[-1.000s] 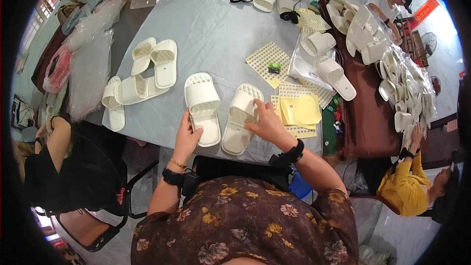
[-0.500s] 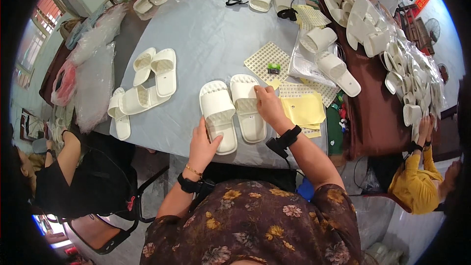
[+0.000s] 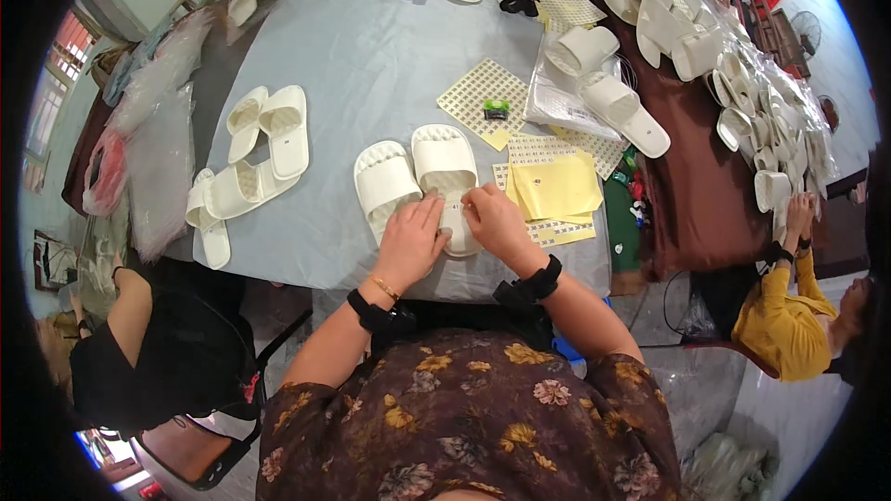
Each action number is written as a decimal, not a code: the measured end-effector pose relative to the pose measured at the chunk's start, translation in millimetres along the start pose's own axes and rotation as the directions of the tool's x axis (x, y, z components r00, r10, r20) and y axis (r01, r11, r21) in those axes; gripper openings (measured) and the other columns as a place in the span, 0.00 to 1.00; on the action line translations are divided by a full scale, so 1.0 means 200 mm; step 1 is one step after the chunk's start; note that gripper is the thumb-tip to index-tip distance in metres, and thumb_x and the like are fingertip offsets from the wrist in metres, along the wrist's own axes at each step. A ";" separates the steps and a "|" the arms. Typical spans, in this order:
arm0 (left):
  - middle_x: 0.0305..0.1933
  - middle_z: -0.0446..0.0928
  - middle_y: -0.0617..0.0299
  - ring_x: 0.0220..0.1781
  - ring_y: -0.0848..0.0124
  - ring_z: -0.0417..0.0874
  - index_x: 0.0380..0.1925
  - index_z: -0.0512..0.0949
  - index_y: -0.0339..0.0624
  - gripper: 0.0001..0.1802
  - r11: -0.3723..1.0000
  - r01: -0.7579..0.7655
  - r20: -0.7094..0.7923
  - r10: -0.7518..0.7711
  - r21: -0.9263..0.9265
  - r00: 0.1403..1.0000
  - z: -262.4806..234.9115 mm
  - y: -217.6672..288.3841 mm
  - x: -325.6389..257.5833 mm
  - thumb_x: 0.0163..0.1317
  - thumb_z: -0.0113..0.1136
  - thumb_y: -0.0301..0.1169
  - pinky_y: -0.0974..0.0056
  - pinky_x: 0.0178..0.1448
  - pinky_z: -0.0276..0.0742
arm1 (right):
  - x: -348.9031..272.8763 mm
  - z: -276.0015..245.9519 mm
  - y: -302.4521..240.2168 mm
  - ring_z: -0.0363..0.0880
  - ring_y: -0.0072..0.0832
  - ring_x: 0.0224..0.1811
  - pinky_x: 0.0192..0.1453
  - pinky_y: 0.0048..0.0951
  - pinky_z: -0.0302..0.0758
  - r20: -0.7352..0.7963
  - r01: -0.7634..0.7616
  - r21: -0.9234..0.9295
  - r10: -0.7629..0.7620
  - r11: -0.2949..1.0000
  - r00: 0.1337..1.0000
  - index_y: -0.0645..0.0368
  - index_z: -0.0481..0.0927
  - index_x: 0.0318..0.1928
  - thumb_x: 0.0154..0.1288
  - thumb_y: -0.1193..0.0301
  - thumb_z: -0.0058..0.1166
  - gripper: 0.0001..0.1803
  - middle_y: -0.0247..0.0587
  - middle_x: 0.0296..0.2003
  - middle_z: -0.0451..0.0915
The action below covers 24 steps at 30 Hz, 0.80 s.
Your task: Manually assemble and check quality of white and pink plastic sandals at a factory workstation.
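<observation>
Two white slide slippers lie side by side in front of me, toes pointing away. My left hand (image 3: 408,239) rests over the heel of the left slipper (image 3: 385,178), its fingers stretched onto the right slipper (image 3: 444,157). At the right slipper's outer edge, behind the strap, my right hand (image 3: 501,227) has its fingers curled closed against the sole. A small printed label (image 3: 455,207) shows on that insole between my hands. Close to my right hand lie yellow backing sheets (image 3: 557,184) over white number-sticker sheets (image 3: 478,97). The left slipper's heel is partly hidden.
More white slippers (image 3: 288,134) lie at the table's left. Two others (image 3: 624,111) rest near a plastic-wrapped pack on the right. A slipper heap (image 3: 682,23) covers a brown side surface. A small green-and-black object (image 3: 497,109) sits on the stickers. Several people work around.
My left hand has moved right, from the left slipper's side onto both slippers. My right hand has dropped from the right slipper's strap to its sole edge. The whole view has shifted slightly.
</observation>
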<state>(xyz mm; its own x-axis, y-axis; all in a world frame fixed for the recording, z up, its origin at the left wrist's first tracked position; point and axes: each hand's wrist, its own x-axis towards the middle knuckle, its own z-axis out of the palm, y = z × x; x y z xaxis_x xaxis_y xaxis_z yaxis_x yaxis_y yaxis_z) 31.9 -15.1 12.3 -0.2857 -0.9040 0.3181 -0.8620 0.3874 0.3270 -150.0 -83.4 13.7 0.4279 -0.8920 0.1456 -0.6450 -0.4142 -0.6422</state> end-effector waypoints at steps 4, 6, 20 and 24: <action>0.65 0.72 0.56 0.56 0.59 0.74 0.64 0.70 0.42 0.33 0.994 0.093 -0.005 -0.093 0.047 0.996 0.01 0.00 0.01 0.60 0.63 0.42 0.54 0.58 0.70 | -0.02 0.02 0.02 0.79 0.48 0.40 0.43 0.45 0.77 -0.029 -0.016 0.034 0.017 0.999 0.999 0.56 0.79 0.40 0.62 0.71 0.56 0.06 0.47 0.39 0.77; 0.63 0.73 0.56 0.55 0.59 0.75 0.61 0.72 0.41 0.31 0.995 0.095 -0.044 -0.094 0.019 0.995 0.01 0.01 0.01 0.59 0.64 0.41 0.54 0.57 0.71 | -0.02 0.03 0.00 0.79 0.48 0.39 0.43 0.45 0.77 -0.045 -0.011 0.026 0.012 1.000 0.999 0.56 0.79 0.40 0.62 0.71 0.56 0.07 0.47 0.39 0.77; 0.41 0.79 0.58 0.43 0.60 0.79 0.42 0.80 0.43 0.14 0.997 0.052 -0.257 -0.063 -0.050 0.964 -0.02 0.00 0.05 0.54 0.66 0.30 0.57 0.47 0.73 | 0.04 0.06 -0.02 0.79 0.49 0.40 0.43 0.45 0.77 0.034 -0.043 -0.015 0.044 0.999 0.998 0.57 0.76 0.38 0.59 0.74 0.58 0.07 0.48 0.39 0.77; 0.40 0.80 0.58 0.43 0.62 0.80 0.43 0.80 0.43 0.14 0.981 0.187 -0.199 -0.193 -0.049 0.961 0.09 -0.08 0.03 0.55 0.64 0.27 0.57 0.46 0.74 | 0.06 0.07 0.01 0.79 0.49 0.40 0.43 0.45 0.77 0.072 -0.070 0.022 0.068 0.997 0.995 0.58 0.77 0.37 0.59 0.72 0.58 0.07 0.48 0.38 0.77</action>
<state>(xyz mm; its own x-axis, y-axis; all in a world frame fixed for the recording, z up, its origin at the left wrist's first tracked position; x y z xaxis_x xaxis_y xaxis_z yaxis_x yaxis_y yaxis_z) 36.5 -30.0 -6.2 -0.0250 -0.9073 0.4198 -0.8786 0.2202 0.4237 -136.5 -93.0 3.7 0.4278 -0.9027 0.0469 -0.6591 -0.3471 -0.6671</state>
